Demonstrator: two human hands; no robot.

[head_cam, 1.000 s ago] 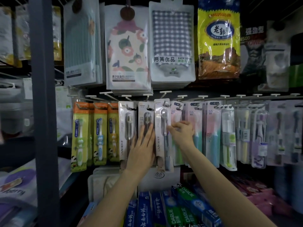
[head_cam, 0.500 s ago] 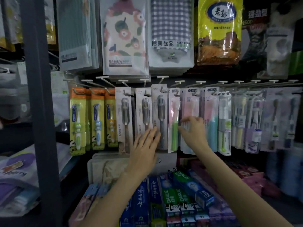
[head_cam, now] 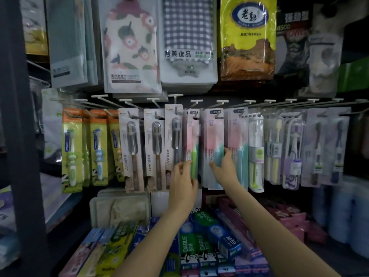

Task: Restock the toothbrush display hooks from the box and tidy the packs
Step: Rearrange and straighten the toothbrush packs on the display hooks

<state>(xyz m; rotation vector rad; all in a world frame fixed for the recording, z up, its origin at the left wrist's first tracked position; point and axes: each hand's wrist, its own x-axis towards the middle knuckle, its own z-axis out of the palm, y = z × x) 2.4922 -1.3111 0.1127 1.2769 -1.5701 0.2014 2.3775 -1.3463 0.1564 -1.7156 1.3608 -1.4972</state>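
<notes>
Both hands have slid rightward along the hook row since the earlier frames, leaving the grey LMK packs [head_cam: 152,148] for the pastel ones.

Head view: the left hand [head_cam: 182,179] now curls its fingers at the lower edge of the pink-and-green toothbrush pack [head_cam: 192,144], apparently pinching it. The right hand [head_cam: 224,166] grips the lower part of the pink-and-blue toothbrush pack [head_cam: 212,148] on the next hook, thumb up along its right side. Both packs hang from their display hooks [head_cam: 196,101], the green one turned slightly edge-on.

That shift suggests the grey packs are squared and tidying has reached the pastel group, which still looks uneven. No stock box shows here; toothpaste cartons [head_cam: 201,242] lie on the shelf below and orange children's toothbrush packs [head_cam: 71,148] hang far left.
</notes>
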